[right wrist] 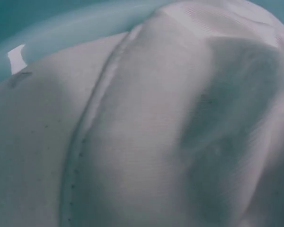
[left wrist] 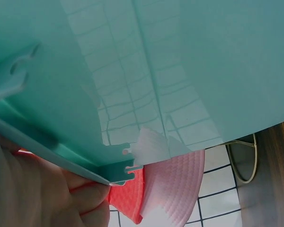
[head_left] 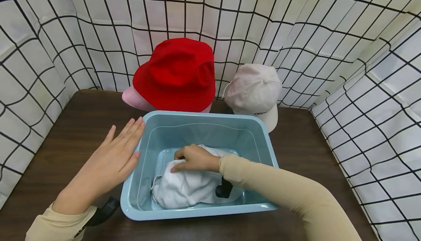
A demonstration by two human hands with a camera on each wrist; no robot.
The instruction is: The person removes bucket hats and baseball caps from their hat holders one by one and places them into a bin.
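Observation:
A light blue plastic basin [head_left: 197, 214] stands on the table, with a crumpled white cap [head_left: 187, 190] lying inside it. My right hand [head_left: 198, 159] reaches into the basin and grips the cap from above, thumb and fingers bent over the fabric. Up close in the right wrist view, the white cap [right wrist: 128, 142] shows a stitched seam, but the fingers are out of sight there. Flat and with straight fingers, my left hand [head_left: 115, 157] rests against the basin's left rim. The left wrist view shows the basin's outer wall [left wrist: 180, 61] close by.
Behind the basin, a red bucket hat [head_left: 182, 76] sits on top of a pink hat [head_left: 138, 99]. To their right stands a pale cap [head_left: 254, 89] with its brim turned forward. White panels with black wire grid [head_left: 108, 25] enclose the dark wooden table [head_left: 82, 124].

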